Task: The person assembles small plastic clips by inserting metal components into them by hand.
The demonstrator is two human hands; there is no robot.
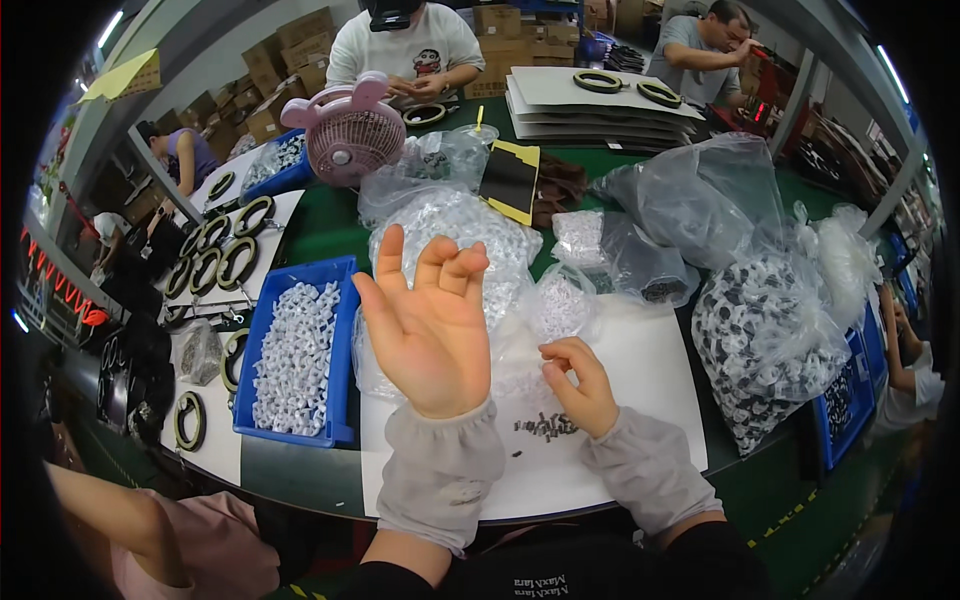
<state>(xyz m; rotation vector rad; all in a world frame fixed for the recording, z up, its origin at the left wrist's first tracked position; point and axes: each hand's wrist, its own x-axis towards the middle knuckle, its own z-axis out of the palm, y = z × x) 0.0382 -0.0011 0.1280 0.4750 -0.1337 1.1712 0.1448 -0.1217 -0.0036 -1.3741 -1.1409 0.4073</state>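
Note:
My left hand (432, 325) is raised above the bench, palm up and fingers spread and slightly bent, with nothing in it. My right hand (582, 385) hovers lower, loosely curled with thumb and forefinger tips a little apart; nothing shows between them. Just beyond it lies a clear bag of tiny whitish pieces (563, 305). Below its fingers, a loose pile of small dark metal pieces (548, 427) rests on a white sheet (655, 375). Behind my left hand sits a large clear bag of white parts (510, 245). Left of it, a blue tray (347, 385) holds many small white plastic parts (297, 355).
A big bag of black and white parts (765, 345) stands at the right beside another blue tray (840, 420). Round black-and-cream rings (205, 270) lie at the left. A pink fan (355, 135) stands behind the tray. Co-workers sit across the bench and at my left.

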